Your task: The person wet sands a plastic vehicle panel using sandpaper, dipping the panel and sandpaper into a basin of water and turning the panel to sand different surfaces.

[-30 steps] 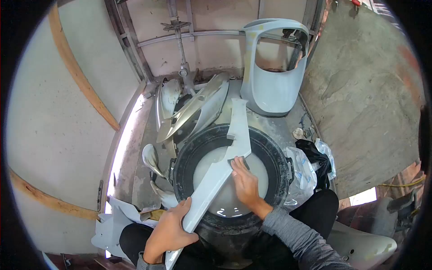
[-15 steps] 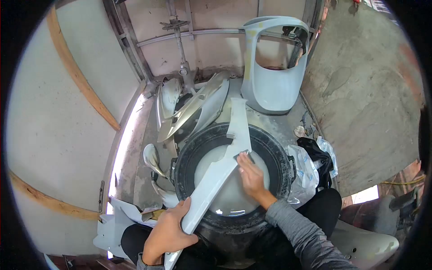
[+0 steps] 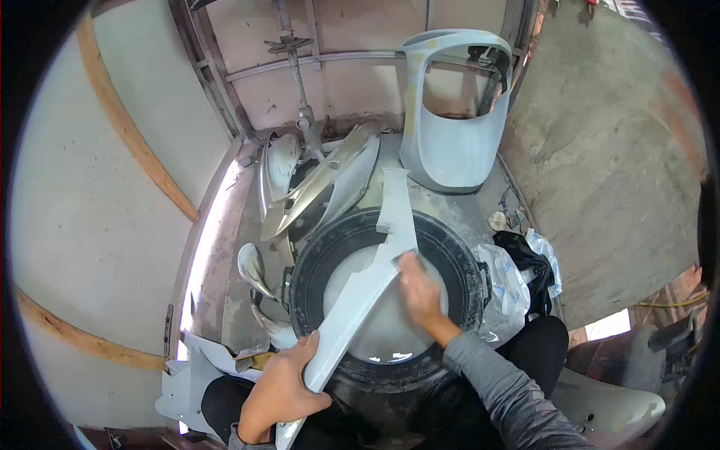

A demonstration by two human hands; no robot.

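White panel (image 3: 352, 304) in left hand (image 3: 283, 390).

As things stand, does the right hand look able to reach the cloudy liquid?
Probably yes: the right hand is over the open black tub, with nothing visible between it and the cloudy liquid.

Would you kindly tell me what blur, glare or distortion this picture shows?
In the head view, the right hand is blurred, the left hand sharper; also in the head view, the gap at left glares white and highlights glint on the cloudy liquid; wide-angle distortion in the head view seems to bow the metal rail.
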